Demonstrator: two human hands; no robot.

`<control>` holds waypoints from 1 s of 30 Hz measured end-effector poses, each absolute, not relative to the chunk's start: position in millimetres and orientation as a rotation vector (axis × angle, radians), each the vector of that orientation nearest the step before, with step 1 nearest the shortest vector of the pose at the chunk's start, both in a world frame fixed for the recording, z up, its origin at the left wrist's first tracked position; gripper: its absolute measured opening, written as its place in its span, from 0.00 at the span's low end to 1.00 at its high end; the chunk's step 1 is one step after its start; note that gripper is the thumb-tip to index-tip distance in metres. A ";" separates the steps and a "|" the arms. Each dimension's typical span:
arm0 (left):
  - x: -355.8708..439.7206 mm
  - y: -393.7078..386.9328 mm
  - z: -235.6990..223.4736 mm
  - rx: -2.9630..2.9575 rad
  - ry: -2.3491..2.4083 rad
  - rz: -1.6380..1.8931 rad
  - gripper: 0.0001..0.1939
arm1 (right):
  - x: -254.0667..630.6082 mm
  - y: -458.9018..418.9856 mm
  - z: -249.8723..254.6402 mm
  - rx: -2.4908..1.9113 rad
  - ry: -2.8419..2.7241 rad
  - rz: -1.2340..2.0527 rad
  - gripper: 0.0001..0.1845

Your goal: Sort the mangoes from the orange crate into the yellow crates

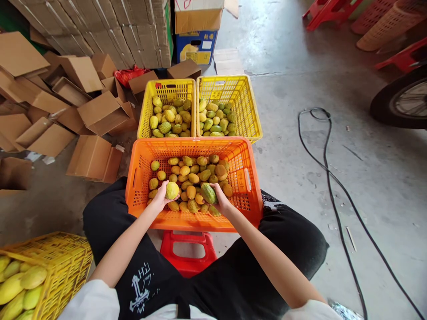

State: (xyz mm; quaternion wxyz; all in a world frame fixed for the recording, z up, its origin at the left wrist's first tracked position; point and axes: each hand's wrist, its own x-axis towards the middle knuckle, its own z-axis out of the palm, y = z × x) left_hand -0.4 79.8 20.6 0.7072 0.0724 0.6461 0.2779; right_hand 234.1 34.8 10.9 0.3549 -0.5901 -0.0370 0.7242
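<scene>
My left hand (162, 196) is closed around a yellow oval fruit (172, 190) that resembles a small papaya. In my right hand (220, 199) is a greener fruit (208, 194) of the same sort, with a mottled skin. Both hands hang over the near half of an orange plastic crate (193, 221), with the held fruits apart from each other. Beneath them many yellow, green and brownish fruits (194, 178) lie loose on the crate's floor. The crate stands between my knees, with a red stool (188, 262) showing under its near edge.
Two yellow crates (168, 84) (250, 104) with similar fruit adjoin the orange one's far side. Another yellow crate (65, 262) of larger fruit stands at lower left. Cardboard boxes (96, 111) litter the left. A black cable (328, 173) and a wheel (400, 100) are right.
</scene>
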 end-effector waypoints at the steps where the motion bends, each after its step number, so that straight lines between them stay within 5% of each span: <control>1: -0.7 79.3 21.3 0.187 1.421 0.608 0.14 | 234.1 34.6 11.1 -1.525 -0.108 1.867 0.11; 11: 1.9 71.4 29.4 0.344 1.356 0.561 0.19 | 232.6 29.1 12.1 -1.401 -0.339 1.876 0.17; 30: 0.0 81.3 31.2 0.258 1.492 0.712 0.13 | 235.6 29.1 -7.0 -1.522 -0.313 1.748 0.17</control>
